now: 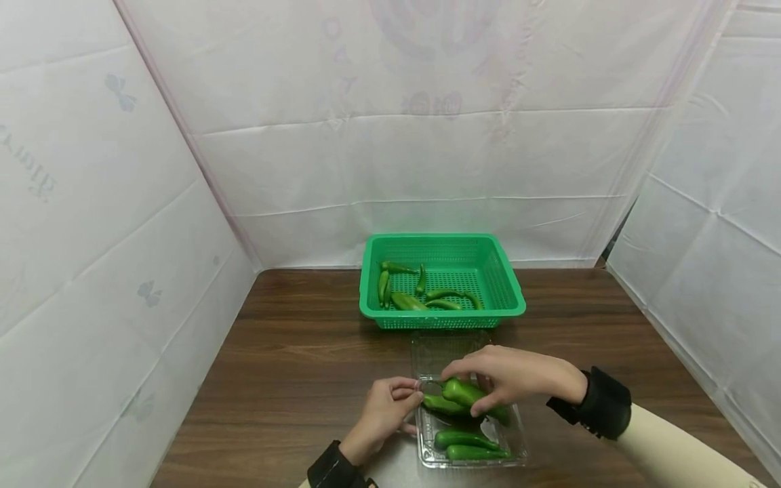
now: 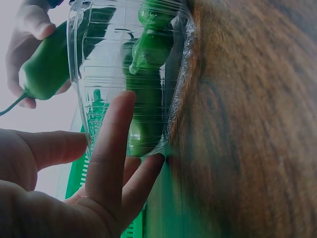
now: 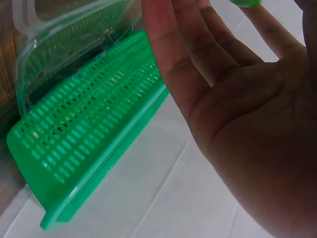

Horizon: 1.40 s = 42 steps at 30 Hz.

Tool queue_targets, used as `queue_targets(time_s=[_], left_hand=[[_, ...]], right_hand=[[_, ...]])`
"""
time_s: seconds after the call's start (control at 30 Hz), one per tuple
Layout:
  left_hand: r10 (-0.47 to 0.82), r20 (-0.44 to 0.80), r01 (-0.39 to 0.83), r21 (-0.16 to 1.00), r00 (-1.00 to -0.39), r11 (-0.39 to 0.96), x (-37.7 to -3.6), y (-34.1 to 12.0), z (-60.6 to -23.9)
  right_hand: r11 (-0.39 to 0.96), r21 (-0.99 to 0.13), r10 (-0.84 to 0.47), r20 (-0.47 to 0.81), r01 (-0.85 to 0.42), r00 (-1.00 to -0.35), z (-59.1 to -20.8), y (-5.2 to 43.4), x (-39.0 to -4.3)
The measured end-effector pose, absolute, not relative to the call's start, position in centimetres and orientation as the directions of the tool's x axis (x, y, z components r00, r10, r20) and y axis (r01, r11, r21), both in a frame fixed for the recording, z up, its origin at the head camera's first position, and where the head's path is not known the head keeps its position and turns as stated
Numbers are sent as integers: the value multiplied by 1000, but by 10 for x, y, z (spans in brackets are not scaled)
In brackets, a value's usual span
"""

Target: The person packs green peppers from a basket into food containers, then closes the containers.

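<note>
My right hand (image 1: 509, 376) holds a large green chili pepper (image 1: 464, 392) between thumb and fingers, over a clear plastic clamshell box (image 1: 427, 455). The left wrist view shows this held pepper (image 2: 47, 69) tilted at the box's rim, stem end outward. My left hand (image 1: 383, 410) grips the box's left side, thumb at the rim and fingers spread along the wall. Inside the box lie another large pepper (image 1: 442, 407) and two slimmer peppers (image 1: 466, 439) near the front. In the right wrist view, only a bit of green pepper (image 3: 246, 2) shows past the fingers.
Behind the box, its clear lid (image 1: 448, 346) lies folded back towards a green perforated basket (image 1: 442, 322). Several green peppers (image 1: 405, 301) are in that basket. White sheeting (image 1: 427, 163) encloses the brown wooden table (image 1: 293, 366) at the back and both sides.
</note>
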<state>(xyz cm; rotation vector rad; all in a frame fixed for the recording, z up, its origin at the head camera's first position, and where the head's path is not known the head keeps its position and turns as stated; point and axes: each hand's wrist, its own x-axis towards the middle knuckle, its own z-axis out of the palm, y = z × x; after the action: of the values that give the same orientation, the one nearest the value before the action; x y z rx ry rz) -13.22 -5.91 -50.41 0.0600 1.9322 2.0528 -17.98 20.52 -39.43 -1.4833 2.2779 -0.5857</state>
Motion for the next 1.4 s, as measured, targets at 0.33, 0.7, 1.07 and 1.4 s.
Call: queue_targets(time_s=[0.33,0.7,1.07,1.4], left_hand=[[253,-177,-191,981,-951,-29,-134,-59,-506],[254,-182,-195,980,-950,-26,-133,-60,-504],[258,-180,-195,980,-949,-35,-133,-60,-506],[253,-182,-195,980,-950,-27,-134,-60,-507]], right_hand=[[397,-467,-914,-126,-790,-385,-406,200,-173],[418,-420,-907,-146,-806,-395,-418,197,-165],[462,-384,-887,-176,-799,-427,-421,195,-164],[474,-370,-881,-181,-799,-438,-426,194,-161]])
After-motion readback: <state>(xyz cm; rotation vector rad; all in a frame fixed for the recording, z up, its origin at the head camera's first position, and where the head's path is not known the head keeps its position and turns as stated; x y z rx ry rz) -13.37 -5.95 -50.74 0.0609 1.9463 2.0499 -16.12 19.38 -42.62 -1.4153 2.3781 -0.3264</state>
